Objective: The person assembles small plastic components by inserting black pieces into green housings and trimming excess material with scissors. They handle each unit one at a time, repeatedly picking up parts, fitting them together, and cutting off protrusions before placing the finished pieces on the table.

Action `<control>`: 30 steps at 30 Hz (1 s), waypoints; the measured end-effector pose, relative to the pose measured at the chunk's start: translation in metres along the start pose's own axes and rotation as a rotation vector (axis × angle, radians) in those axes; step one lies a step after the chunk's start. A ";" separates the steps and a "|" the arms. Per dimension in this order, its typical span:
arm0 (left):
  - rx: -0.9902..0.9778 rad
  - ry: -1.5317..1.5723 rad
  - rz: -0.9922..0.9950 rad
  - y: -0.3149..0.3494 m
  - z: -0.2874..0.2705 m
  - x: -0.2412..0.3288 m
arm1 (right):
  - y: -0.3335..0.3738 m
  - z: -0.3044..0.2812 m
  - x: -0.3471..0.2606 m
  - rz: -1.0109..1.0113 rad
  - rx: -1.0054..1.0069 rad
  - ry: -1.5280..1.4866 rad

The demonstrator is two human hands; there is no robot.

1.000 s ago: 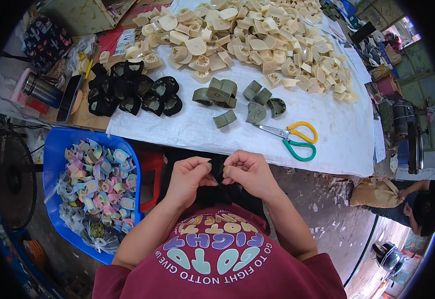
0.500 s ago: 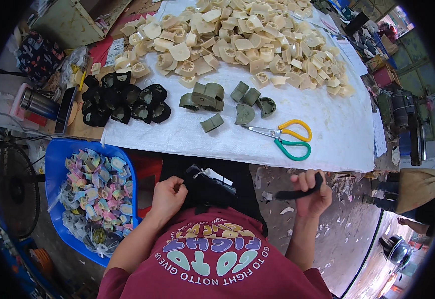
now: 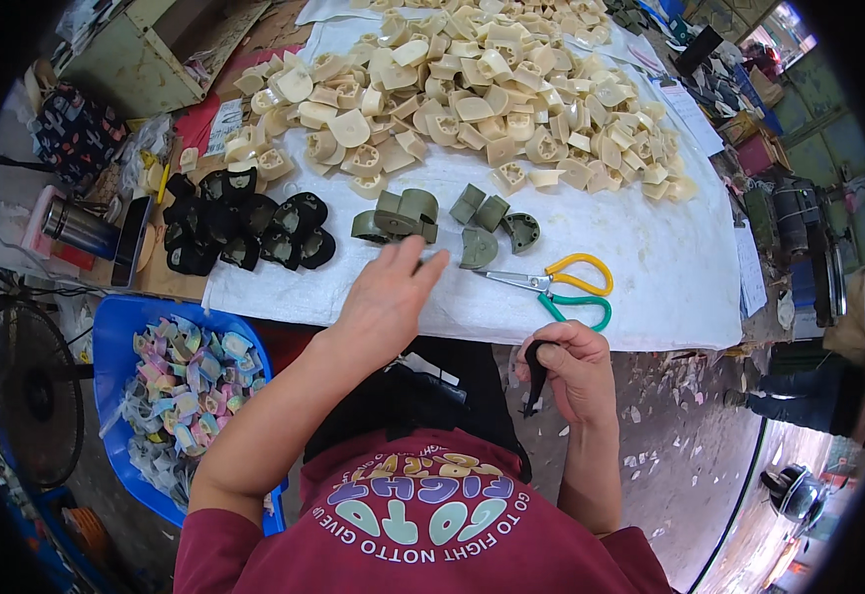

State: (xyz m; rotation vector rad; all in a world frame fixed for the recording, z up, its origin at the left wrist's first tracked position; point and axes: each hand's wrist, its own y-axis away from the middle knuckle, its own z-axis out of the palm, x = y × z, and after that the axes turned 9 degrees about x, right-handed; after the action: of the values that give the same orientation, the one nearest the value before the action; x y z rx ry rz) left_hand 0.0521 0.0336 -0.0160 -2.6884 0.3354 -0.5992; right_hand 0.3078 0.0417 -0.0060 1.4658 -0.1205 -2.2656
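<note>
My left hand [image 3: 390, 297] reaches over the front of the table, its fingertips closed at a small olive-green curved block; the hand hides most of it. Just beyond stands a cluster of olive-green heel-shaped blocks [image 3: 405, 210]. More green blocks [image 3: 491, 212] lie to the right of my fingers. My right hand [image 3: 579, 368], in front of the table edge, pinches a dark, limp black strip [image 3: 533, 381] that hangs down from the fingers. Scissors with one yellow and one green handle [image 3: 548, 285] lie on the white sheet between the green blocks and my right hand.
A large heap of cream heel-shaped blocks [image 3: 472, 89] covers the back of the white sheet [image 3: 353, 302]. Black-covered blocks [image 3: 249, 218] sit at the left. Below stands a blue basket [image 3: 105, 396] of pastel pieces, beside a fan [image 3: 26, 386]. A steel flask [image 3: 78, 230] lies far left.
My left hand has risen from my lap to the small green block on the table. My right hand has moved inward; the black strip, earlier held out sideways, now hangs down.
</note>
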 end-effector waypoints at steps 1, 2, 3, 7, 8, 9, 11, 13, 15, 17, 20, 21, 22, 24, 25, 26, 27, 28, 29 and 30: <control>-0.050 0.042 -0.052 0.000 -0.004 -0.003 | -0.001 -0.001 0.001 -0.003 0.005 0.005; -0.101 0.085 -0.111 0.003 -0.011 -0.007 | 0.000 -0.002 0.002 0.001 0.007 0.012; -0.151 0.127 -0.171 0.005 -0.014 -0.009 | 0.000 0.002 0.000 0.025 0.021 0.040; -0.133 0.111 -0.163 0.008 -0.022 -0.014 | -0.007 0.023 0.003 0.043 0.002 0.186; -0.177 0.060 -0.200 0.004 -0.026 -0.011 | -0.009 0.025 0.006 0.028 -0.017 0.232; -0.221 0.008 -0.237 0.002 -0.029 -0.010 | -0.010 0.032 0.005 -0.008 -0.037 0.278; -0.003 0.423 -0.443 0.018 -0.028 -0.012 | -0.009 0.048 -0.001 -0.083 -0.075 0.369; 0.186 1.033 -0.726 0.041 -0.021 -0.006 | -0.013 0.060 -0.002 -0.099 -0.130 0.467; 0.194 1.237 -0.861 0.055 -0.022 0.005 | -0.014 0.076 -0.003 -0.131 -0.175 0.563; 0.172 1.371 -0.941 0.064 -0.028 0.014 | -0.013 0.094 -0.002 -0.184 -0.210 0.648; 0.309 1.369 -0.905 0.063 -0.033 0.024 | -0.015 0.106 0.000 -0.400 -0.250 0.843; 0.287 1.296 -0.862 0.065 -0.036 0.026 | -0.014 0.109 0.000 -0.409 -0.249 0.850; 0.295 1.306 -0.847 0.065 -0.037 0.027 | -0.013 0.112 -0.001 -0.419 -0.247 0.857; 0.311 1.325 -0.816 0.067 -0.039 0.028 | -0.011 0.118 -0.004 -0.408 -0.226 0.872; 0.295 1.305 -0.784 0.067 -0.042 0.029 | -0.009 0.121 -0.006 -0.387 -0.206 0.880; 0.307 1.286 -0.781 0.067 -0.044 0.031 | -0.007 0.123 -0.008 -0.366 -0.182 0.891; 0.320 1.268 -0.777 0.066 -0.045 0.034 | -0.006 0.124 -0.007 -0.364 -0.174 0.877; 0.332 1.249 -0.774 0.065 -0.046 0.036 | -0.005 0.124 -0.007 -0.361 -0.166 0.863; 0.318 1.188 -0.753 0.065 -0.049 0.037 | -0.005 0.125 -0.006 -0.358 -0.160 0.848; 0.305 1.127 -0.733 0.064 -0.052 0.038 | -0.005 0.125 -0.008 -0.355 -0.155 0.851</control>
State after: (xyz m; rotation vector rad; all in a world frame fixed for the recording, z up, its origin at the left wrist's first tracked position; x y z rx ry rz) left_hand 0.0533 -0.0513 0.0160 -1.8459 -0.4772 -2.1297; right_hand 0.1980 0.0288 0.0537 2.3469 0.5951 -1.6259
